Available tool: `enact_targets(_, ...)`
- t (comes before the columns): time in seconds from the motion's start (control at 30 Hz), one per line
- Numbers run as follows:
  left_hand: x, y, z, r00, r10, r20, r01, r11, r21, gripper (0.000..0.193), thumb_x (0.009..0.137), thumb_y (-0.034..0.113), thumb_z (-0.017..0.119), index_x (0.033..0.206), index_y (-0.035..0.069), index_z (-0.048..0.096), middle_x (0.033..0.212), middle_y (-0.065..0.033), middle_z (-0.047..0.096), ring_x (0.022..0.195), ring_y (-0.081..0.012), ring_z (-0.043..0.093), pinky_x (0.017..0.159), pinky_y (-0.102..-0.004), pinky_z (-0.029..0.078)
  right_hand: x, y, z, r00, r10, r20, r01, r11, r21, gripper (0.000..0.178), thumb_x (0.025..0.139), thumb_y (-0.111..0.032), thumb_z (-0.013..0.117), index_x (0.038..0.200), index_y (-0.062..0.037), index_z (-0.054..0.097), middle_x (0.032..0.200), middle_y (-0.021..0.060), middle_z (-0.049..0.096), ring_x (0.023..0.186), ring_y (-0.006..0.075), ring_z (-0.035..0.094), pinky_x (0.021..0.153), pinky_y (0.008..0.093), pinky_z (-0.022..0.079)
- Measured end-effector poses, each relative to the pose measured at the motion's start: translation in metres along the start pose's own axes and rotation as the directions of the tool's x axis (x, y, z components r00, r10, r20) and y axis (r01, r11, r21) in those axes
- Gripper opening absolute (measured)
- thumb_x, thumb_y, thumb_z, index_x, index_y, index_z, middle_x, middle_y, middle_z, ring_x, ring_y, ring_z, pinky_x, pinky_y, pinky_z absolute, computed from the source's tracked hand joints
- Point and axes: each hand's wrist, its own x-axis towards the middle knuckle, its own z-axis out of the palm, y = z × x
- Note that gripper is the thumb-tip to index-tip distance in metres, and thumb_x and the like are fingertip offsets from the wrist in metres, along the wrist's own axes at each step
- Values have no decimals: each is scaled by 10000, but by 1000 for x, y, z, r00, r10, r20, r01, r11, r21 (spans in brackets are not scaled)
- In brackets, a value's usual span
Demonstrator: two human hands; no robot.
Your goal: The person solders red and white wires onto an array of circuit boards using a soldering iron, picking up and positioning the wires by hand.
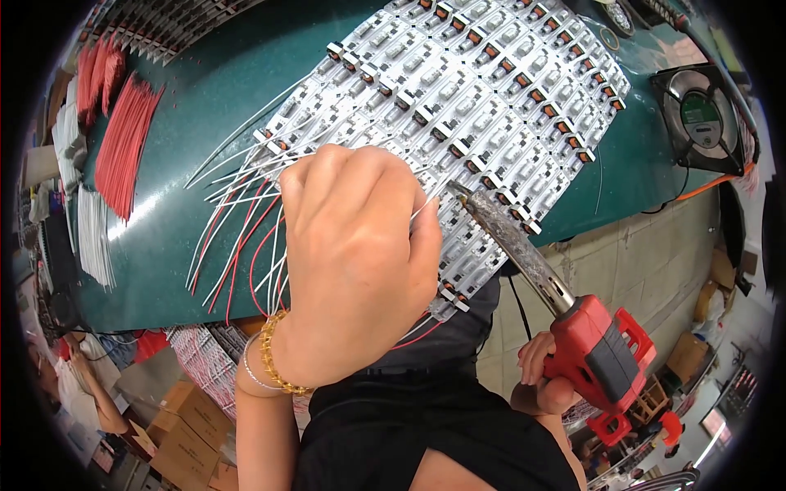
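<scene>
"So, what is the left hand point(352, 254) doing?"

"It is closed. Its finger and thumb pinch a thin white wire point(428, 204). More wires point(233, 184), white and red, stick out on its other side."

"And the right hand point(547, 375)?"

"Its fingers are curled on the red iron point(585, 331), holding it. I can't see all of that grip."

"Where does the iron point?"

"Up and to the left. Its dark tip point(459, 193) is just beside the white wire, over the boards point(468, 110). I can't tell if they touch."

"Where are the boards?"

"In the middle, on the green table point(217, 106). They are white, side by side in rows, with little parts on them."

"What else is on the table?"

"Red sticks of wire point(127, 151) lie in a pile on the left, with a white pile point(96, 241) near it. A square black fan point(700, 114) is on the right."
</scene>
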Motion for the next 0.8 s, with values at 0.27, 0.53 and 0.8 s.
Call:
enact_targets(0.27, 0, 0, 0, 1000, -1, 3, 1, 1000, 8, 146, 712, 17, 687, 716, 52, 545, 777, -35, 578, 746, -221, 503, 733, -335, 358, 4, -3, -2, 995, -75, 59, 78, 996, -37, 813, 777, -678, 599, 1150, 35, 482, 469, -36, 437, 382, 107, 453, 433, 258, 401)
enact_targets(0.53, -5, -3, 1, 971, 73, -226, -83, 996, -38, 77, 739, 34, 702, 747, 47, 627, 713, -43, 604, 715, -220, 553, 770, -358, 391, 5, -5, 5, 993, -106, -57, 106, 994, 2, 892, 762, -712, 566, 1186, 61, 429, 467, -40, 425, 360, 101, 427, 390, 245, 367)
enact_targets(0.8, -15, 5, 8, 995, 15, -99, -23, 997, -77, 110, 728, 48, 724, 725, 74, 617, 685, -19, 560, 707, -210, 522, 798, -370, 351, 0, 6, -17, 981, -168, 97, 162, 985, 66, 903, 769, -716, 551, 1213, 60, 420, 455, -30, 433, 364, 108, 440, 395, 255, 374)
